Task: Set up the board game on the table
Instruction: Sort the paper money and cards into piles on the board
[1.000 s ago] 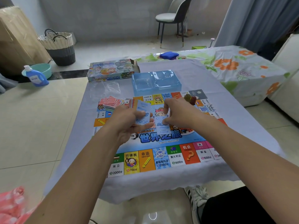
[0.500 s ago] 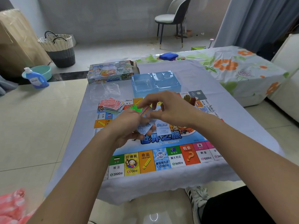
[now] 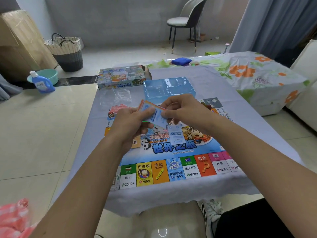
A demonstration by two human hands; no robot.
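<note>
The colourful game board (image 3: 173, 162) lies flat on the grey-clothed table (image 3: 240, 134). My left hand (image 3: 132, 121) grips a stack of paper play-money notes (image 3: 154, 114) above the board's middle. My right hand (image 3: 181, 109) pinches the right edge of the top blue note of that stack. One blue note (image 3: 176, 134) lies on the board's centre, just below my hands. A pile of red cards (image 3: 118, 108) rests on the board's far left corner, partly hidden behind my left hand.
The game box (image 3: 121, 77) and an empty blue plastic tray (image 3: 168, 88) stand at the table's far side, with a clear plastic wrapper (image 3: 116, 97) beside them. A floral-covered table (image 3: 248, 74) adjoins at the right. Basket, detergent bottle and chair stand on the floor beyond.
My right hand left a blue note on the board's centre and rose to the stack. Both hands lifted the stack higher and now the right hand pinches its top note.
</note>
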